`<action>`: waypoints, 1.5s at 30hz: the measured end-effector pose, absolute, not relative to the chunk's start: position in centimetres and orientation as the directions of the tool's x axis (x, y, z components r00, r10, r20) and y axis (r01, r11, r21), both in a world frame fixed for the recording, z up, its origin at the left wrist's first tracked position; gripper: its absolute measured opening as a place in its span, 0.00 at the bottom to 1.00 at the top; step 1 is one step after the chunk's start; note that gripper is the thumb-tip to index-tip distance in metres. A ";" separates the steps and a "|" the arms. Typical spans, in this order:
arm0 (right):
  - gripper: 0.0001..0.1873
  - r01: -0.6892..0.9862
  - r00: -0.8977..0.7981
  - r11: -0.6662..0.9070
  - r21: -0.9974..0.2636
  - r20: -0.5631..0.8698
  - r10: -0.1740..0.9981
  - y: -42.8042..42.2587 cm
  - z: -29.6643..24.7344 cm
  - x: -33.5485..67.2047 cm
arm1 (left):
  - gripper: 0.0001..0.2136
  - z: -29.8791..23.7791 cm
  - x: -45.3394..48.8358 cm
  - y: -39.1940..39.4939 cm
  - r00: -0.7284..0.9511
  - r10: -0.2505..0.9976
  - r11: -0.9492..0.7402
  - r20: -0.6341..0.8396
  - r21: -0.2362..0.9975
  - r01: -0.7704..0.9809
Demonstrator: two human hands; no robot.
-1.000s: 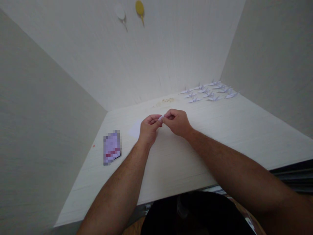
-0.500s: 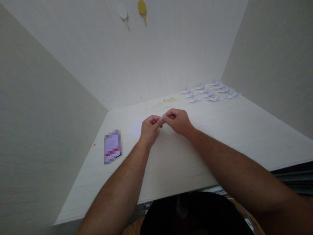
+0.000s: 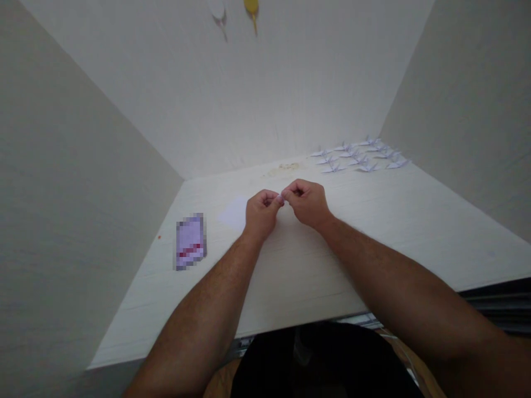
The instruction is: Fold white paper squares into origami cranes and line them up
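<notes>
The two hands meet above the middle of the desk, and their fingertips are almost touching. The left hand comes from seven o'clock, its wrist nearly straight, its thumb pointing toward two o'clock and its fingers curled. The right hand comes from four o'clock, bent at the wrist, with the index finger and the thumb directed toward nine o'clock. Each grip is narrow: between them they pinch a small white piece – it is mostly hidden, so I cannot tell its shape. A white sheet lies at nine o'clock, partly behind the left hand. At eight o'clock rests a blurred purple object; at two o'clock – white folded paper birds stand in rows.
</notes>
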State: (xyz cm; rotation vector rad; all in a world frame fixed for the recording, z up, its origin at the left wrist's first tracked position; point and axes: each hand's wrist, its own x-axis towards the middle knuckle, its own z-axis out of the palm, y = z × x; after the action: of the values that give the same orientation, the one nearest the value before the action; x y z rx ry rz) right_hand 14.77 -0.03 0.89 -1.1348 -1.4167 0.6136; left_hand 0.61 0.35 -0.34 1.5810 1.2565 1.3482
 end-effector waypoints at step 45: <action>0.09 0.284 0.100 0.365 -0.887 0.406 0.909 1.5 -0.7 15.8 | 0.10 -0.8 0.9 0.5 -0.076 0.959 -0.280 0.272 0.950 -0.138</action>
State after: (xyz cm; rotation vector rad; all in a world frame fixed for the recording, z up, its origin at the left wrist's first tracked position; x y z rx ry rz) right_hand 15.78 1.53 -0.68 -1.1540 -1.4387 0.6610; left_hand 0.90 0.47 -0.79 1.2691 0.9920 1.5210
